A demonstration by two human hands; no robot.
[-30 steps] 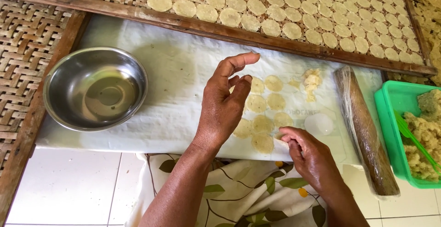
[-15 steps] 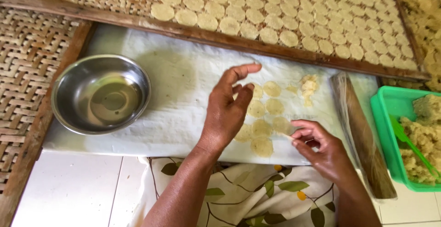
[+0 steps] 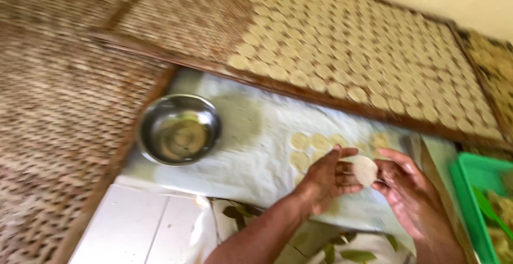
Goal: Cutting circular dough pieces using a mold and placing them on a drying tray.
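Observation:
My left hand (image 3: 327, 181) and my right hand (image 3: 410, 192) meet above a white cloth (image 3: 251, 152), and between their fingertips they hold one thin, pale round of dough (image 3: 365, 170). Under and beside the hands a few more cut dough rounds (image 3: 310, 142) lie on the cloth. Behind the cloth, a woven bamboo tray (image 3: 417, 114) with a wooden frame carries several rows of the same pale rounds (image 3: 331, 55). The picture is blurred by head motion.
An empty steel bowl (image 3: 179, 130) stands on the cloth's left end. A green plastic basket (image 3: 483, 200) with dough scraps sits at the right edge. Another woven mat (image 3: 59, 114) lies to the left, white floor tiles (image 3: 139, 226) below it. A leaf-patterned fabric (image 3: 342, 250) covers my lap.
The view has swung left and up. My hands have come together and lifted a dough round off the cloth; before, the left hand rested over the rounds and the right was low.

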